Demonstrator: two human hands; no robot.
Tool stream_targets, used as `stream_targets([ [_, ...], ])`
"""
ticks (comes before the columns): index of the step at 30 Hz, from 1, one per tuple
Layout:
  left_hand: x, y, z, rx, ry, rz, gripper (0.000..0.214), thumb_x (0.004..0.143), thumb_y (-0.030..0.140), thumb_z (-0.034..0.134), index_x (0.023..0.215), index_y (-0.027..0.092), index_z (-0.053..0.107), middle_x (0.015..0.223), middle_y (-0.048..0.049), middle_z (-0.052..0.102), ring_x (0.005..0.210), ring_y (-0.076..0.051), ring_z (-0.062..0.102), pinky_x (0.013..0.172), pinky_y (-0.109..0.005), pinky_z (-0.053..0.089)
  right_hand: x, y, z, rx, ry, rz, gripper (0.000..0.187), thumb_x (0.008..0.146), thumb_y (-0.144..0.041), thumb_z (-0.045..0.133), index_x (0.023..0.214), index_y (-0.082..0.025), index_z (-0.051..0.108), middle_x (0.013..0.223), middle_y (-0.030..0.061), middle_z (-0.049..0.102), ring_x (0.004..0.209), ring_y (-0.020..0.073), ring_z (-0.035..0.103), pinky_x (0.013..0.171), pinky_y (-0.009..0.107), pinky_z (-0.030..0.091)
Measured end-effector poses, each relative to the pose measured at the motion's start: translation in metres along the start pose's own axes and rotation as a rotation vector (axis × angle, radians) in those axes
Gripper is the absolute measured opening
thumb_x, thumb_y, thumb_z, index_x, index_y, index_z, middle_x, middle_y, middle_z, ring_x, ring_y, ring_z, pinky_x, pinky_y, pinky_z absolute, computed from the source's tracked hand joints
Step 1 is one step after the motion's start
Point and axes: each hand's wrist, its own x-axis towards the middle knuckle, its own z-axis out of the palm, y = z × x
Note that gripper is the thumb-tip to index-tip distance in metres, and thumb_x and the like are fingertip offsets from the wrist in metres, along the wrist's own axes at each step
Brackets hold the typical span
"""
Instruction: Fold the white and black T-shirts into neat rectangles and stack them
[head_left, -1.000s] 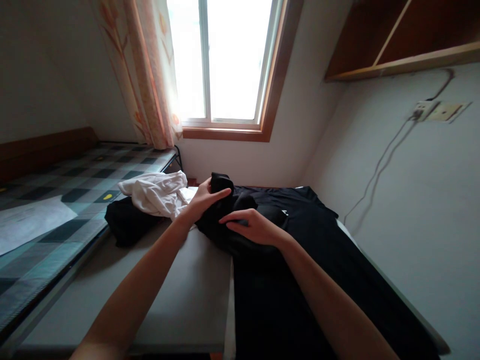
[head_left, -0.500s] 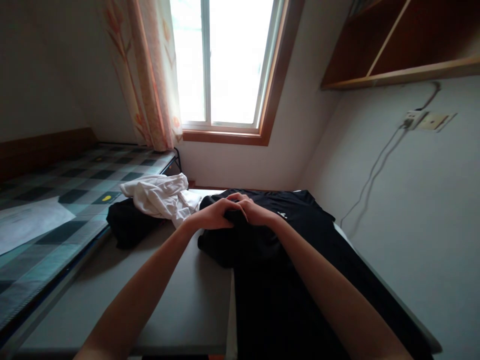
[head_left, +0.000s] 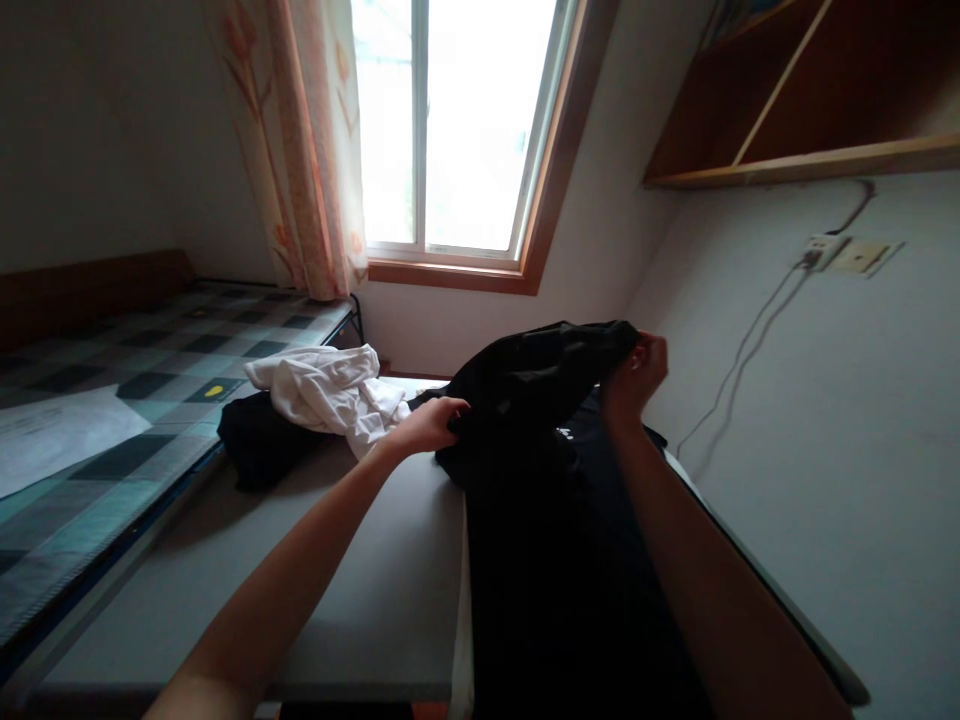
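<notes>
A black garment [head_left: 536,370] is stretched between my two hands, raised over the white tabletop. My left hand [head_left: 427,425] pinches its left edge, low near the surface. Higher up, my right hand [head_left: 636,375] grips the garment's far right end, fingers curled around the cloth. Beneath it lies a black shirt [head_left: 600,560] with a small white print, spread along the right side of the table. Dark on dark, the border between the two cloths cannot be made out.
Left of my left hand sit a crumpled white garment [head_left: 322,385] and a black cloth bundle [head_left: 262,440] on the white table [head_left: 360,600]. A checked mattress [head_left: 172,355] with a paper sheet [head_left: 67,435] adjoins it. A wooden shelf [head_left: 810,160] overhangs at right.
My hands were together at the bunched cloth. My right hand has moved right and upward, drawing the garment out and lifting it; my left hand has stayed nearly in place.
</notes>
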Motion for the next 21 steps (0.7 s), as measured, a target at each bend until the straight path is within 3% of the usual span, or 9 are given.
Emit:
stream_targets([
  [3, 0.005, -0.011, 0.012, -0.031, -0.167, -0.025, 0.021, 0.069, 0.021, 0.061, 0.086, 0.014, 0.070, 0.069, 0.0006, 0.061, 0.063, -0.012, 0.054, 0.056, -0.021, 0.040, -0.002, 0.032, -0.025, -0.096, -0.021, 0.056, 0.021, 0.080, -0.039, 0.048, 0.090, -0.020, 0.054, 0.086, 0.0025, 0.058, 0.076, 0.0171, 0.057, 0.066, 0.029, 0.045],
  [5, 0.007, -0.014, 0.015, -0.069, -0.210, -0.039, 0.023, 0.076, 0.032, 0.061, 0.084, 0.012, 0.070, 0.066, 0.0004, 0.059, 0.061, -0.011, 0.051, 0.054, -0.021, 0.039, -0.009, 0.059, -0.040, -0.223, -0.115, 0.084, 0.023, 0.079, -0.039, 0.046, 0.087, -0.020, 0.056, 0.090, 0.0047, 0.058, 0.076, 0.0180, 0.056, 0.068, 0.030, 0.046],
  [7, 0.006, -0.014, 0.016, -0.095, -0.260, -0.051, 0.034, 0.078, 0.044, 0.062, 0.086, 0.013, 0.070, 0.070, -0.0009, 0.061, 0.063, -0.012, 0.053, 0.056, -0.022, 0.040, -0.016, 0.084, -0.056, -0.379, -0.270, 0.074, 0.024, 0.078, -0.037, 0.046, 0.084, -0.019, 0.060, 0.092, 0.0084, 0.060, 0.077, 0.0204, 0.057, 0.073, 0.034, 0.048],
  [11, 0.003, -0.015, 0.014, -0.037, -0.447, -0.047, 0.046, 0.061, 0.047, 0.079, 0.093, 0.015, 0.070, 0.086, -0.0035, 0.067, 0.075, -0.015, 0.059, 0.064, -0.023, 0.044, -0.023, 0.118, -0.081, -0.709, -0.624, 0.123, 0.021, 0.076, -0.031, 0.051, 0.083, -0.019, 0.068, 0.092, 0.0120, 0.064, 0.080, 0.0264, 0.062, 0.075, 0.039, 0.049],
  [13, 0.002, -0.017, 0.015, 0.074, -0.471, -0.063, 0.043, 0.055, 0.042, 0.083, 0.087, 0.015, 0.071, 0.081, -0.0024, 0.067, 0.073, -0.016, 0.059, 0.063, -0.023, 0.043, -0.025, 0.126, -0.089, -0.760, -0.744, 0.029, 0.028, 0.076, -0.025, 0.051, 0.095, -0.021, 0.070, 0.099, 0.0125, 0.063, 0.088, 0.0280, 0.062, 0.077, 0.039, 0.050],
  [17, 0.003, -0.023, 0.018, 0.230, -0.459, -0.131, 0.023, 0.056, 0.033, 0.080, 0.064, 0.016, 0.067, 0.062, 0.0010, 0.061, 0.060, -0.014, 0.054, 0.054, -0.023, 0.036, -0.025, 0.122, -0.096, -0.685, -0.926, -0.355, 0.065, 0.066, -0.005, 0.049, 0.125, -0.029, 0.062, 0.114, 0.0101, 0.057, 0.100, 0.0251, 0.059, 0.090, 0.040, 0.048],
  [19, 0.003, -0.026, 0.018, 0.212, -0.462, -0.117, 0.017, 0.059, 0.028, 0.075, 0.058, 0.016, 0.062, 0.055, 0.0027, 0.056, 0.054, -0.012, 0.049, 0.050, -0.023, 0.032, -0.021, 0.114, -0.096, -0.654, -1.039, -0.496, 0.075, 0.059, 0.000, 0.048, 0.125, -0.032, 0.061, 0.112, 0.0079, 0.058, 0.104, 0.0247, 0.057, 0.094, 0.042, 0.046],
  [21, 0.004, -0.029, 0.016, 0.142, -0.423, -0.103, 0.015, 0.062, 0.023, 0.070, 0.056, 0.016, 0.058, 0.053, 0.0039, 0.053, 0.051, -0.010, 0.046, 0.049, -0.022, 0.030, -0.012, 0.104, -0.095, -0.622, -1.132, -0.556, 0.070, 0.056, 0.000, 0.049, 0.116, -0.031, 0.065, 0.104, 0.0071, 0.061, 0.105, 0.0258, 0.056, 0.093, 0.044, 0.045],
])
